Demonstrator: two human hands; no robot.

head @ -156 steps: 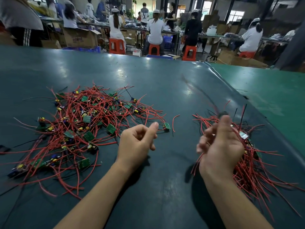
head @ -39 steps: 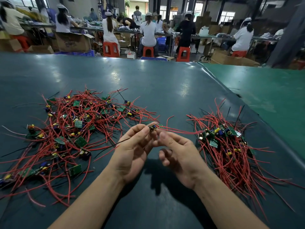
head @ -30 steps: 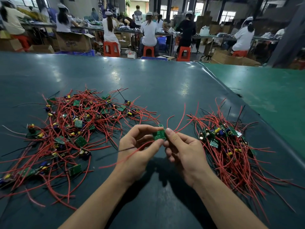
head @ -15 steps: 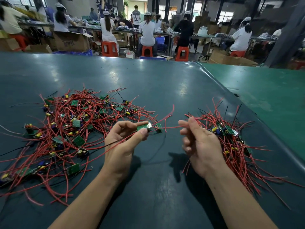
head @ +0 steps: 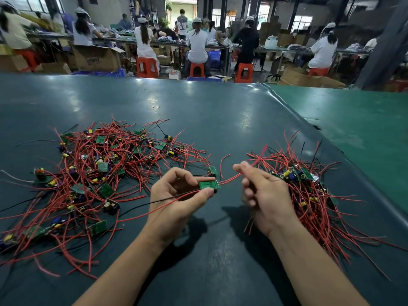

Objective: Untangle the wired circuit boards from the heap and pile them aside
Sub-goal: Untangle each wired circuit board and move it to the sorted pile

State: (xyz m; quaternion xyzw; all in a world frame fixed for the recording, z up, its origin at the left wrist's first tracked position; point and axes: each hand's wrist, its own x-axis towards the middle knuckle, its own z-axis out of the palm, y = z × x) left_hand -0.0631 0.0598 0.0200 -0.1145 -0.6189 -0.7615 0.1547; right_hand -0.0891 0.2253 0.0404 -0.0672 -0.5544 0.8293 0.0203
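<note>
A tangled heap (head: 97, 173) of small green circuit boards with red and black wires covers the left of the dark green table (head: 209, 120). A second pile (head: 306, 188) of wired boards lies at the right. My left hand (head: 176, 202) pinches one green circuit board (head: 209, 185) between thumb and fingers, just above the table between the two piles. Its red and black wires trail back left across my palm. My right hand (head: 262, 191) pinches a red wire (head: 231, 178) that runs from that board toward the right pile. Another loose board (head: 213, 170) lies just behind.
The dark mat ends along a raised seam (head: 331, 151) at the right, where a lighter green surface (head: 357, 120) begins. Beyond the table's far edge, several people sit on orange stools (head: 147, 66) at workbenches with cardboard boxes (head: 95, 58).
My hands have drawn apart since a second ago: the left keeps the board while the right has slid along its red wire toward the right pile.
</note>
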